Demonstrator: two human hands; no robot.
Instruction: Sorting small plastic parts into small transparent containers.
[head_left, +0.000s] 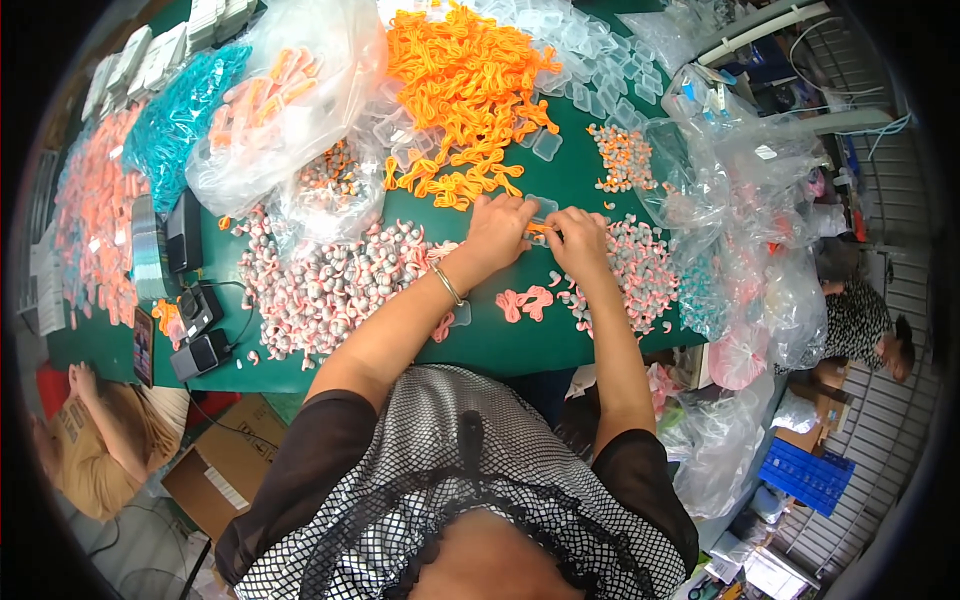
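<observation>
My left hand (pixel 497 232) and my right hand (pixel 578 243) meet over the middle of the green table, fingers closed in a pinch. Between the fingertips shows a small orange cord bundle (pixel 538 229), partly hidden by them. A clear plastic case (pixel 543 207) is just beyond it; whether the fingers touch it I cannot tell. Looped pink cord bundles (pixel 525 303) lie nearer to me, below the hands. Past my left hand spreads a big heap of orange cord bundles (pixel 455 80). Loose pink-and-grey small pieces lie left (pixel 330 285) and right (pixel 635 275) of my hands.
Clear cases (pixel 600 70) are scattered at the back. Filled plastic bags stand left (pixel 290 110) and right (pixel 740 200). Small orange-and-grey pieces (pixel 620 157) form a pile. Black devices (pixel 200 310) with cables sit at the left edge. Another person's arm (pixel 105 430) shows lower left.
</observation>
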